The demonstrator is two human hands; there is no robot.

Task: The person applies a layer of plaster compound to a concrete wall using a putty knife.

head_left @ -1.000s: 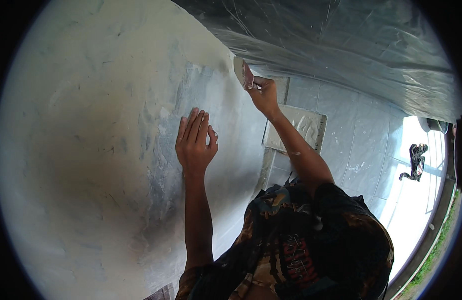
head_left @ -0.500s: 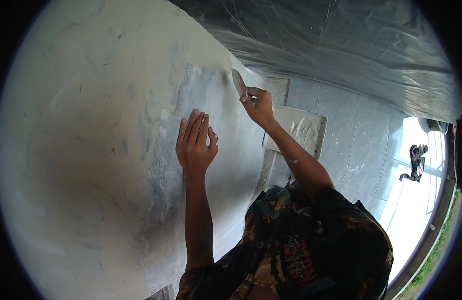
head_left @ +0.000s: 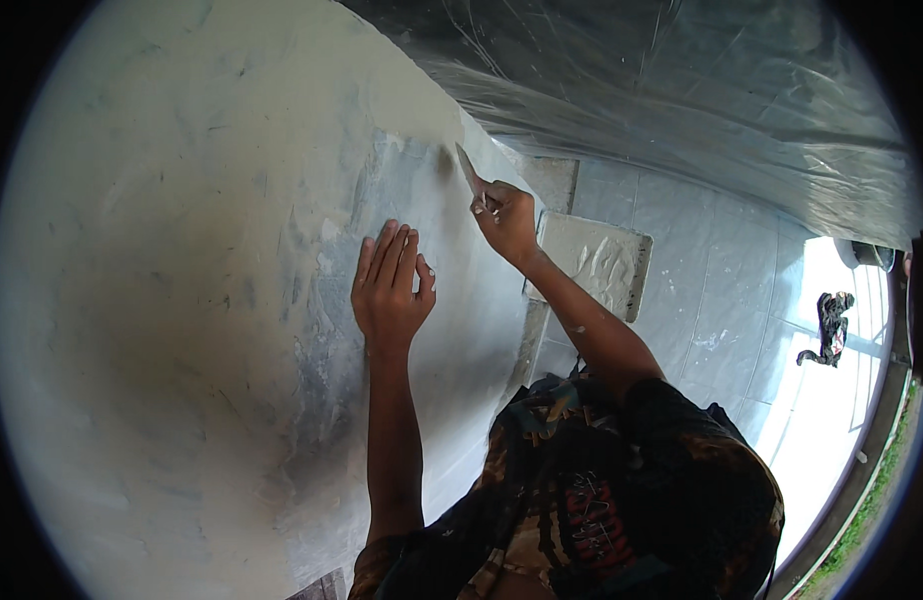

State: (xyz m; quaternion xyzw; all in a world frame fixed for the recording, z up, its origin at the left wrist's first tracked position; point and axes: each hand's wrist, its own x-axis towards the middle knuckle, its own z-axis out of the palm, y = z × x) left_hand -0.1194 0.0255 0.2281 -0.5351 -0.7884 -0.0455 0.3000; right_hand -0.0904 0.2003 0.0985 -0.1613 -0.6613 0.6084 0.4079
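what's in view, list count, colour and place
Wall: one, off-white, left
Plastic sheeting: one, translucent grey, top
Putty knife: one, greyish, upper centre
Tray: one, pale, right of centre
Paste: one batch, off-white, in tray
Tiled floor: one, grey, right
Crumpled item: one, black, right
Grass strip: one, green, lower right
Shirt: one, dark patterned, bottom
Left hand: one, white-smudged, on wall
Right hand: one, white-smudged, holding putty knife
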